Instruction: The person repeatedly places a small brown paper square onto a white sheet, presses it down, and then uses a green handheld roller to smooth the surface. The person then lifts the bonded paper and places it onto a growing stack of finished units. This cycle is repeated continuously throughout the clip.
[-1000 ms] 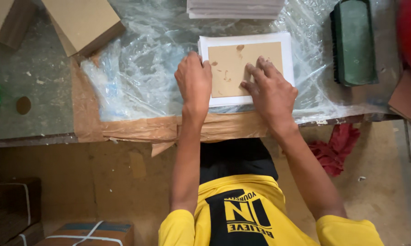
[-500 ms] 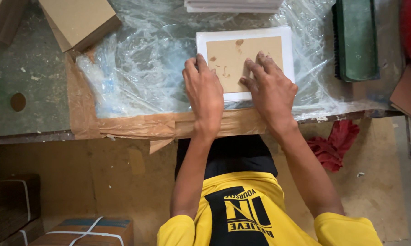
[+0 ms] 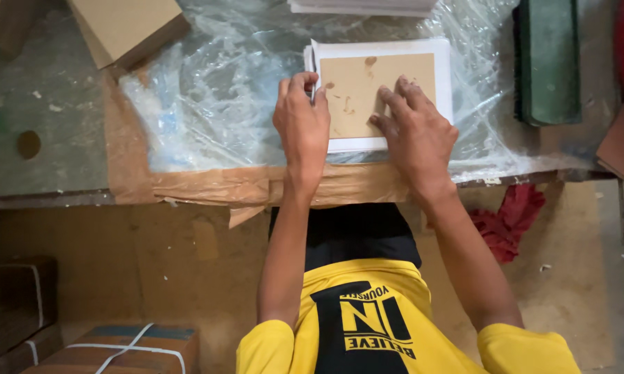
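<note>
A white sheet with a stained tan card lying on it rests on a plastic-covered workbench. My left hand covers the sheet's left edge, and its fingertips curl around that edge and lift it a little. My right hand presses flat, fingers spread, on the lower right part of the tan card.
A stack of white sheets lies at the far edge. Tan cardboard pieces sit at the back left, a dark green block at the right. A red cloth and strapped bundles lie on the floor.
The sheet with the card has slid a little toward the left. My left hand moved up to its left edge and curled its fingertips around it. My right hand stayed on the card.
</note>
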